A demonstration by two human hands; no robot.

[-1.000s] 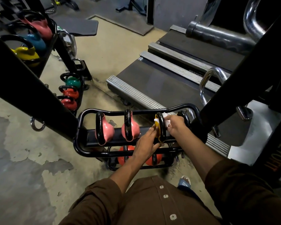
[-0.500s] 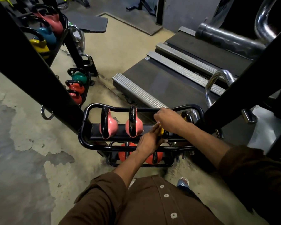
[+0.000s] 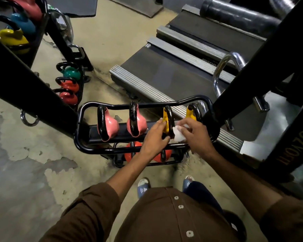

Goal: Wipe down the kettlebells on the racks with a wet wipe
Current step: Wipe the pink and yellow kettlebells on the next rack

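Observation:
A low black rack (image 3: pixel 87 147) in front of me holds two pink kettlebells (image 3: pixel 108 125) on the left and two yellow ones on the right. My left hand (image 3: pixel 156 137) grips the nearer yellow kettlebell (image 3: pixel 166 117) at its left side and black handle. My right hand (image 3: pixel 194 133) holds a crumpled white wet wipe (image 3: pixel 177 134) pressed against that kettlebell's right side. The second yellow kettlebell (image 3: pixel 191 113) sits just beyond my right hand. Red-orange kettlebells (image 3: pixel 131 151) lie on the lower shelf, partly hidden by my arms.
A thick black slanted beam (image 3: pixel 24 84) crosses the left side and another black post (image 3: pixel 252 75) rises on the right. Treadmill decks (image 3: pixel 164 70) lie behind the rack. Further racks at left hold green, red, yellow and blue kettlebells (image 3: pixel 72 72). Worn concrete floor lies to the left.
My right hand has come down from the top of the yellow kettlebell's handle to its right side, and the white wipe shows again. The left hand stays on that kettlebell.

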